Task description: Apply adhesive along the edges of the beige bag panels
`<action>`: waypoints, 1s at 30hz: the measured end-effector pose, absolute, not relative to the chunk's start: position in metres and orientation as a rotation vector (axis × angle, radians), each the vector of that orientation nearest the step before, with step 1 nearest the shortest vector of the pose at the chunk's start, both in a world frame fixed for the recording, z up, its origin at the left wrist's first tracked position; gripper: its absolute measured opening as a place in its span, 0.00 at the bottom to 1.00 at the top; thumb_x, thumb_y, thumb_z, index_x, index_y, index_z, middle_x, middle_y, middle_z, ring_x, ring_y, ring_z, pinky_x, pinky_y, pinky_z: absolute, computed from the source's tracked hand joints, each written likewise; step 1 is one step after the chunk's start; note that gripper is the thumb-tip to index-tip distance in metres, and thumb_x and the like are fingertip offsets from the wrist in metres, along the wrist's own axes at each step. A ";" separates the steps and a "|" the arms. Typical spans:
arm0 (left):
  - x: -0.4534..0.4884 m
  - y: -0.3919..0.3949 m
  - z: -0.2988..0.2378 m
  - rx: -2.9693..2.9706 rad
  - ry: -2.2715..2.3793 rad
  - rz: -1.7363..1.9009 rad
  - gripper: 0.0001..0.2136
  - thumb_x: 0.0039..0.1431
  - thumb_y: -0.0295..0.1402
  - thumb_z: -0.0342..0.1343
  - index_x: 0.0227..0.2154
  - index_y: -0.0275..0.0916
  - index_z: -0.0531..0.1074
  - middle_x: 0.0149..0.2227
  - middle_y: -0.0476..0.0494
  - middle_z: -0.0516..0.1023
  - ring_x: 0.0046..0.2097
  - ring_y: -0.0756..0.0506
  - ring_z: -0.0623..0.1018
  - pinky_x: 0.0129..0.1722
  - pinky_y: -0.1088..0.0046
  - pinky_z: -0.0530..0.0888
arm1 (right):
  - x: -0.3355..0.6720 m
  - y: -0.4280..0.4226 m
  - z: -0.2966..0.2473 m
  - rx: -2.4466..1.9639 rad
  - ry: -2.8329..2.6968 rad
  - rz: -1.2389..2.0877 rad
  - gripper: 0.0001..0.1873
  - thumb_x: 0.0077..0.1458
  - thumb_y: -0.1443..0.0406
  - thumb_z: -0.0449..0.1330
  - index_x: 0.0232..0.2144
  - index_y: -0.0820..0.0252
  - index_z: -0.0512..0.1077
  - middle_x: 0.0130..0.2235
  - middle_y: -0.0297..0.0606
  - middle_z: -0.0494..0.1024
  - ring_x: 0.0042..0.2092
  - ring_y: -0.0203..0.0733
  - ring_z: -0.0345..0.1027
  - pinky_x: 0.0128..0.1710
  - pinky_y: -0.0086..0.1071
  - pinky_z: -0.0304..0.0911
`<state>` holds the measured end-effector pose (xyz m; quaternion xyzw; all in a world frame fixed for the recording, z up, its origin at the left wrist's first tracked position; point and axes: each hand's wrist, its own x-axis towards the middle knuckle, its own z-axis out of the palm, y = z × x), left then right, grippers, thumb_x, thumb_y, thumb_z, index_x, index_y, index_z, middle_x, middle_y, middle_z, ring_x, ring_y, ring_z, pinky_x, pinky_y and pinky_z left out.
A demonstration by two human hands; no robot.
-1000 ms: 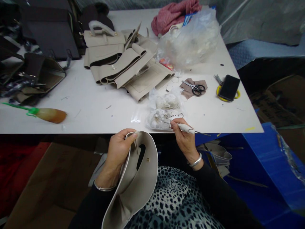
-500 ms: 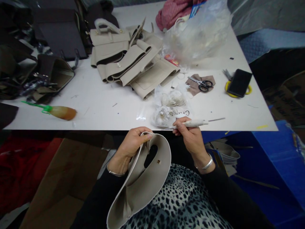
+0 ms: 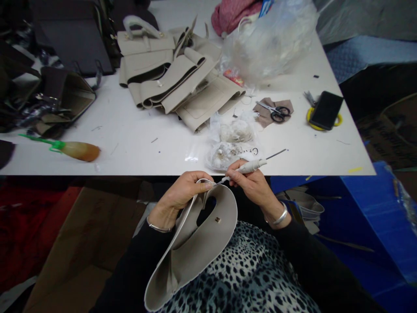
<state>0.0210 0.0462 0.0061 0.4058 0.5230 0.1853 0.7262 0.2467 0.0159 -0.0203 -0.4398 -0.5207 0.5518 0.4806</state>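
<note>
My left hand (image 3: 187, 191) pinches the upper edge of a beige leather bag piece (image 3: 208, 232), which curves open over my lap. An oval cutout and a small gold fitting show on its inner side. My right hand (image 3: 249, 182) is closed round the pale grip of an awl-like tool (image 3: 254, 166) with a thin metal shaft at each end. The tool's near tip meets the edge of the bag piece, right beside my left thumb. Whether it pierces the leather I cannot tell.
On the white table (image 3: 130, 152) lie beige bag parts (image 3: 182, 82), a glue bottle (image 3: 80, 151), small plastic bags (image 3: 233, 139), scissors (image 3: 276, 113), a phone (image 3: 326, 111) and a large plastic bag (image 3: 270, 43). Dark bags (image 3: 70, 39) stand left. A blue bin (image 3: 365, 217) is at right, a cardboard box (image 3: 71, 243) at left.
My right hand has moved left and tilted the tool, so its tip now reaches the leather edge by my left thumb. The left hand keeps its hold. The whole view has shifted slightly.
</note>
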 end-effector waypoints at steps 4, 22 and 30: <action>0.022 0.044 0.006 0.904 1.168 0.425 0.15 0.44 0.39 0.74 0.31 0.36 0.79 0.25 0.48 0.77 0.24 0.51 0.73 0.26 0.75 0.69 | 0.243 0.017 -0.022 -1.057 -1.253 1.368 0.17 0.67 0.50 0.64 0.35 0.56 0.75 0.30 0.31 0.74 0.31 0.36 0.69 0.33 0.32 0.65; 0.037 0.034 -0.006 0.782 1.096 0.594 0.16 0.44 0.39 0.73 0.31 0.36 0.75 0.23 0.50 0.75 0.23 0.51 0.70 0.25 0.77 0.65 | 0.245 -0.016 -0.035 -0.936 -1.619 0.833 0.08 0.71 0.58 0.63 0.43 0.55 0.79 0.40 0.38 0.82 0.41 0.44 0.75 0.44 0.39 0.69; 0.047 0.031 -0.003 0.803 1.041 0.596 0.15 0.44 0.36 0.74 0.30 0.37 0.74 0.24 0.51 0.75 0.24 0.51 0.71 0.25 0.76 0.66 | 0.252 -0.038 -0.020 -0.942 -1.693 0.562 0.07 0.72 0.61 0.62 0.45 0.53 0.80 0.39 0.38 0.84 0.39 0.44 0.75 0.42 0.41 0.70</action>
